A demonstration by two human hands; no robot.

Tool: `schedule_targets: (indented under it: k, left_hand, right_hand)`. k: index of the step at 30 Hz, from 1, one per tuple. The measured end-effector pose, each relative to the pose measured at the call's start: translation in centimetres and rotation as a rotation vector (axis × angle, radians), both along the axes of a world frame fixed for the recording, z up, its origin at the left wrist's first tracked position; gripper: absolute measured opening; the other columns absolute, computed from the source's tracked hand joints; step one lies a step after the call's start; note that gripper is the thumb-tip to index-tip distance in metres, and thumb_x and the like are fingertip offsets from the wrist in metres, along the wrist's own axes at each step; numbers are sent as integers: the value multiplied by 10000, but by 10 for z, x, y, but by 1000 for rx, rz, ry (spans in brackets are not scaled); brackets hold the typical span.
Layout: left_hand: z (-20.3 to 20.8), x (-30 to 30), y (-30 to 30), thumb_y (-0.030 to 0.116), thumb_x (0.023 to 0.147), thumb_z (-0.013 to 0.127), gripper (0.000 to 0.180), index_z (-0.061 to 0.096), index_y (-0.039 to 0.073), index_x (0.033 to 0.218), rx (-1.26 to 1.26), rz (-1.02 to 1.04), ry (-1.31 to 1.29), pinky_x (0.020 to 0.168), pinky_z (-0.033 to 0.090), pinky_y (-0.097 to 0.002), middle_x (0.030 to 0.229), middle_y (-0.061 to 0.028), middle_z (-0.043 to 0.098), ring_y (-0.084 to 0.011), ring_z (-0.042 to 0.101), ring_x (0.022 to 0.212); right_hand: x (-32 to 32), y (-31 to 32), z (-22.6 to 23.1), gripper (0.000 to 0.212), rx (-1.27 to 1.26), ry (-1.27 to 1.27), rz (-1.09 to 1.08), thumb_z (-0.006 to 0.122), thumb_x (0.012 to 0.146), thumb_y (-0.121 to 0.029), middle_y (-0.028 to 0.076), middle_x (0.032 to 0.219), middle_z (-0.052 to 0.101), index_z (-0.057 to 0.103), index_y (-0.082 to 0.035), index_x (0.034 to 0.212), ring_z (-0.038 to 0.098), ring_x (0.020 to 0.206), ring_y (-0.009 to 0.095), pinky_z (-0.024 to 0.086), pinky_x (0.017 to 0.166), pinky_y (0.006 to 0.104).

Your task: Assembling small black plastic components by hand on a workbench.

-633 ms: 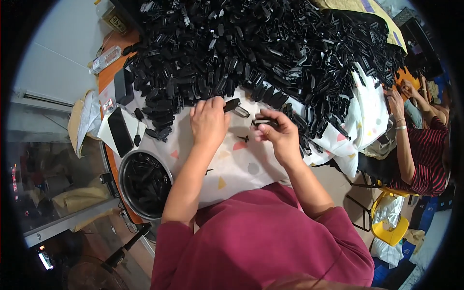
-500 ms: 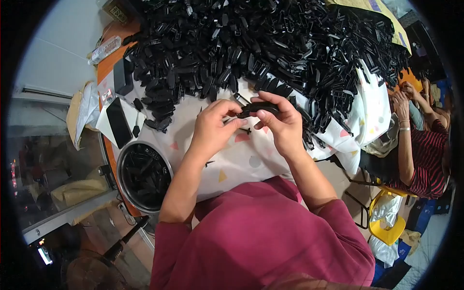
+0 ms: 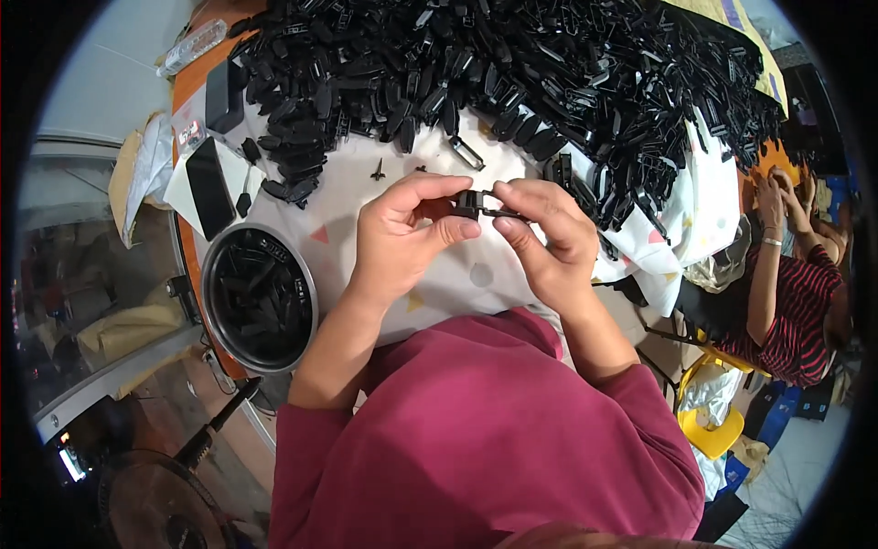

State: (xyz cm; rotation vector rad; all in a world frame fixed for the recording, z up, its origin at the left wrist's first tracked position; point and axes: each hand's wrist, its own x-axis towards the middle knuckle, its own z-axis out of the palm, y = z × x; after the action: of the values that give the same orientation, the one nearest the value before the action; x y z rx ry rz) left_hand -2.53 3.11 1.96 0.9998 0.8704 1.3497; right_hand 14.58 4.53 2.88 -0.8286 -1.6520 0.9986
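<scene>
My left hand (image 3: 402, 233) pinches a small black plastic part (image 3: 468, 203) between thumb and forefinger. My right hand (image 3: 553, 238) grips the slim, frame-like end of black plastic at its other side. The two ends meet between my fingertips; whether they are one piece or two joined ones, I cannot tell. Just beyond my hands lies a loose black frame-shaped piece (image 3: 466, 153) on the patterned white cloth (image 3: 352, 206). A tiny black part (image 3: 378, 170) rests to its left.
A large heap of black plastic pieces (image 3: 402, 82) covers the table's far side. At left stand a metal bowl (image 3: 315, 311) of black parts, a phone (image 3: 210, 192), a dark box (image 3: 224, 96) and a clear bottle (image 3: 192, 48). A co-worker in a striped shirt (image 3: 791, 316) sits at right.
The black piece has been turned between my hands, so its frame-like end now shows. My right hand has shifted slightly right, and the whole view has moved a little.
</scene>
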Motion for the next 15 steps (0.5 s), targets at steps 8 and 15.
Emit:
schedule_targets:
  k: [8, 15]
  left_hand:
    - [11, -10, -2, -74, 671, 701, 367, 592, -36, 1020, 153, -34, 323, 674, 483, -204, 971, -63, 546, -105, 566, 782]
    - [22, -13, -2, 1, 677, 727, 309, 629, -7, 970, 249, -56, 544, 604, 473, -192, 867, -49, 602, -86, 567, 698]
  right_hand:
    - [7, 2, 15, 282, 207, -176, -54, 632, 718, 76, 141, 922, 608, 623, 12, 993, 593, 776, 190, 483, 643, 257]
    - [10, -2, 15, 314, 312, -389, 35, 667, 685, 46, 115, 881, 610, 627, -8, 991, 582, 704, 212, 474, 575, 276]
